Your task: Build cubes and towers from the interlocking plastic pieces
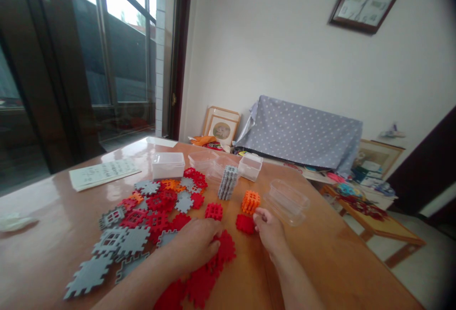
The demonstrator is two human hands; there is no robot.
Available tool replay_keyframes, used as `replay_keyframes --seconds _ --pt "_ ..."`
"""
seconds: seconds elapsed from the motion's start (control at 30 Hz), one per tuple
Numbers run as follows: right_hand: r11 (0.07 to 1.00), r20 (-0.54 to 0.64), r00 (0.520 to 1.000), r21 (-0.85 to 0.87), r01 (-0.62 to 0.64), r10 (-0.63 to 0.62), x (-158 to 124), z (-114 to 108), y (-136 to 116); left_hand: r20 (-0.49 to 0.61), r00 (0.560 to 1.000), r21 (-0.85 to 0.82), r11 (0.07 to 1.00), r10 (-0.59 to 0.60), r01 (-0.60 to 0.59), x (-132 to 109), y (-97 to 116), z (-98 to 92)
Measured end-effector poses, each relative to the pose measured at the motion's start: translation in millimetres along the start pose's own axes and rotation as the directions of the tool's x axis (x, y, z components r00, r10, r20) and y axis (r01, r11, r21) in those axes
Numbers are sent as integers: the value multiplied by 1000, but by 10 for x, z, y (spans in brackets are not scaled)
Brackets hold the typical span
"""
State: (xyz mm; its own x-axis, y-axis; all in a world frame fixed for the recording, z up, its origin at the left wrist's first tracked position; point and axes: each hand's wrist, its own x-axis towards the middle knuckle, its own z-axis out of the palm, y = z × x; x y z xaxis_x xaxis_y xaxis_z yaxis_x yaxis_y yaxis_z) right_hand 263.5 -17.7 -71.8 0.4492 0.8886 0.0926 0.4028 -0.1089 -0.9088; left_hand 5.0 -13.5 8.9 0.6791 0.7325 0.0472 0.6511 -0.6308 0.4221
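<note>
My left hand [200, 244] is over several red notched plastic tiles [227, 247], its fingers curled and the thumb tucked in. Whatever its fingertips hold is hidden. My right hand [269, 229] is closed in a pinch at the right edge of a small red tile stack [244, 224]; I cannot make out what is between the fingertips. Just behind that stands an orange stack of window tiles [251, 201]. A tall grey stack of window tiles [228, 182] rises farther back. Another red window-tile stack [213, 211] sits beyond my left hand.
Loose grey tiles [90, 274] and red, orange ones spread across the table's left. Behind them are a lidded white box [168, 165], a clear box [251, 166] and a clear tray [287, 201]. Papers [103, 173] and a crumpled tissue [16, 222] lie at left.
</note>
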Motion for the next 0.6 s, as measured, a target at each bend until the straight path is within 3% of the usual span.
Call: replay_keyframes --seconds 0.17,0.4,0.6 --pt "981 56 996 -178 75 -66 12 -93 34 1 1000 13 1000 -7 7 -2 1 5" --pt "879 252 965 -442 177 -67 -113 -172 -103 -16 1000 -3 1000 6 -6 6 -23 41" --pt "883 256 965 -441 163 -50 -112 -176 -140 -28 1000 9 1000 12 -11 32 -58 80"
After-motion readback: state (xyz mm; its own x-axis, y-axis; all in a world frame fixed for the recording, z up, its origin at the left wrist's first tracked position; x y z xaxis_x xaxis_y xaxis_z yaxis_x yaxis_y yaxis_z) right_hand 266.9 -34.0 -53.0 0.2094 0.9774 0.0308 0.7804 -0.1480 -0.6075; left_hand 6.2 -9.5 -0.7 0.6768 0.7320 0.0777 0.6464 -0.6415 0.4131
